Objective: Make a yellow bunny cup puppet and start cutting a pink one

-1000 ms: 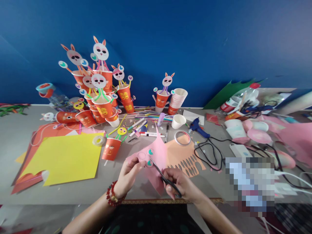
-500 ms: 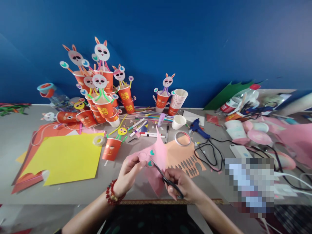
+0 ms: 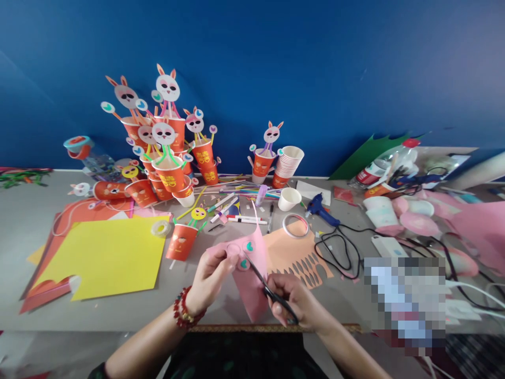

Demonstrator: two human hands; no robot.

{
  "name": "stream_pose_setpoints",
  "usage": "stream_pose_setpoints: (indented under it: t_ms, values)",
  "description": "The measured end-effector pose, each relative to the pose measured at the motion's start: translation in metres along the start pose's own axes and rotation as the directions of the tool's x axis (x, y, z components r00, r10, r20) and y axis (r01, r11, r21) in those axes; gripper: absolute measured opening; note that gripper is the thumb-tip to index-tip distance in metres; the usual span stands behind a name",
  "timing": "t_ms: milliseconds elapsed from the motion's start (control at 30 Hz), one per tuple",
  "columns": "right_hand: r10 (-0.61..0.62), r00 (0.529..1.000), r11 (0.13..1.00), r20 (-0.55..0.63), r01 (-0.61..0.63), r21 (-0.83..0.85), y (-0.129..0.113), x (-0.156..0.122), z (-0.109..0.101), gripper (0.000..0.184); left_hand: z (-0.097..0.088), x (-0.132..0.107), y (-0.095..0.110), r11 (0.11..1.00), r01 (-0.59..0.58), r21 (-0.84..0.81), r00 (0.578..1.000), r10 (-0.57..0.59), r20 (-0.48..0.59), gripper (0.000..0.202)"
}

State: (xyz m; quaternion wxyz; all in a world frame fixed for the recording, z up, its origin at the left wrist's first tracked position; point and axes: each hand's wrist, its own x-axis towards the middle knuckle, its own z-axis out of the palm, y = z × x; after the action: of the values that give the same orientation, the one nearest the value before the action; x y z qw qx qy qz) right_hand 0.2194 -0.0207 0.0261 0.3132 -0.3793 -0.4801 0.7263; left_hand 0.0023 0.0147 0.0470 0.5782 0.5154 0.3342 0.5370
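Observation:
My left hand (image 3: 209,276), with a red bead bracelet at the wrist, pinches the left edge of a pink paper sheet (image 3: 252,284) held above the table's near edge. The sheet carries small circles with teal hearts. In my right hand (image 3: 294,305) black scissors (image 3: 265,284) are gripped, blades pointing up-left into the paper beside one circle. Both hands are closed on what they hold.
A peach paper with cut-out slots (image 3: 300,258) lies just behind the hands. Yellow paper (image 3: 106,258) lies left, an orange cup (image 3: 181,241) beside it. Bunny-topped orange cups (image 3: 165,168) stack at the back left. A tape ring (image 3: 295,225), blue glue gun (image 3: 321,209) and black cable (image 3: 339,247) lie right.
The hands, paper and scissors sit slightly lower on the table than before as the view tilted; the scissors remain in the paper with little visible advance.

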Motion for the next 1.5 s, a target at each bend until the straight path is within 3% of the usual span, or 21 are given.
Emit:
stream_pose_setpoints:
  t_ms: [200, 533, 867, 1167, 1500]
  values:
    - [-0.004, 1.0, 1.0, -0.008, 0.004, 0.007, 0.001, 0.0, -0.002, 0.06, 0.001, 0.0, -0.005, 0.999, -0.035, -0.009, 0.999, 0.034, -0.036, 0.026]
    - [-0.019, 1.0, 1.0, -0.005, 0.019, 0.001, -0.001, 0.0, -0.003, 0.058, -0.001, 0.001, -0.002, 0.999, 0.008, 0.052, 1.0, -0.007, -0.027, 0.027]
    - [-0.041, 0.996, 0.998, 0.081, 0.045, -0.05, -0.017, 0.003, -0.002, 0.057, 0.003, 0.008, 0.01, 0.989, 0.003, 0.151, 0.999, -0.008, 0.032, 0.032]
    - [-0.058, 0.983, 0.998, 0.172, 0.062, -0.018, -0.022, 0.006, -0.004, 0.057, 0.0, 0.006, 0.004, 0.99, -0.01, 0.139, 0.997, 0.0, 0.072, 0.033]
    - [-0.028, 0.991, 0.999, 0.133, 0.034, -0.038, -0.023, 0.006, -0.004, 0.059, 0.003, 0.007, 0.006, 0.99, -0.009, 0.137, 0.998, 0.0, 0.061, 0.035]
